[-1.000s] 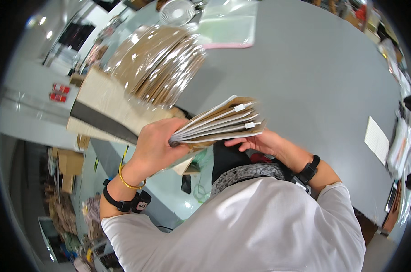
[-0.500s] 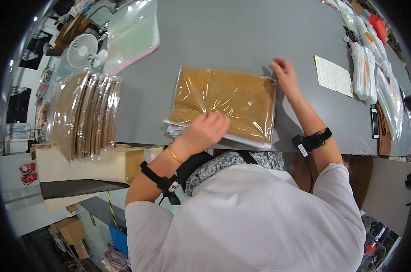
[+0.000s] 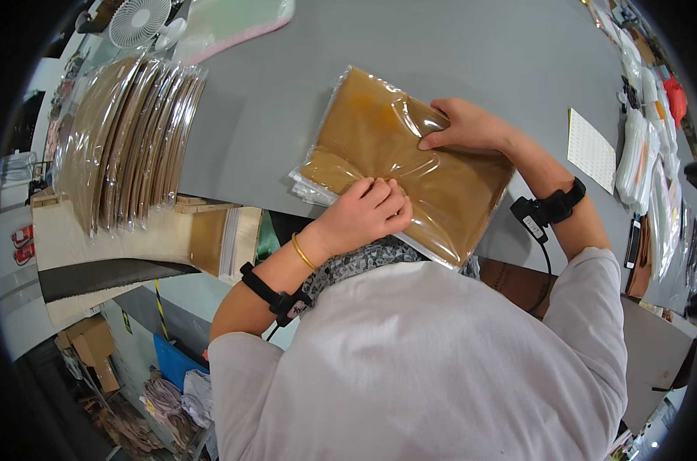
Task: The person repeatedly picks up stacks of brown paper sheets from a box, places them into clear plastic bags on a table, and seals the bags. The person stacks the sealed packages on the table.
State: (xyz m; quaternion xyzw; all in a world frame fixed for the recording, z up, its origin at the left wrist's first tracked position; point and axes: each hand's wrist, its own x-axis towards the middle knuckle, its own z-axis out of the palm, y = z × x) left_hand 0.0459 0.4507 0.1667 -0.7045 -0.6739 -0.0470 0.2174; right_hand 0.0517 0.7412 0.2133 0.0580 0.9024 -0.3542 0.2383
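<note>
A stack of brown flat packs in clear plastic bags (image 3: 379, 146) lies on the grey table (image 3: 471, 54), its near edge over the table's front. My left hand (image 3: 367, 211) is curled at the stack's near edge, fingers closed on the plastic there. My right hand (image 3: 463, 123) presses flat on the top pack, fingers spread toward its middle. Both wrists wear black bands with small devices.
A fanned row of similar brown packs (image 3: 125, 138) leans at the left over a cardboard box (image 3: 95, 238). A white fan (image 3: 137, 19) and a pale bag (image 3: 233, 19) sit at the back left. A white sheet (image 3: 590, 146) and bagged goods (image 3: 648, 131) lie at right.
The stack was held up in both hands, then laid on the table. My right hand moved from its far corner to the top; my left hand shifted to the near edge.
</note>
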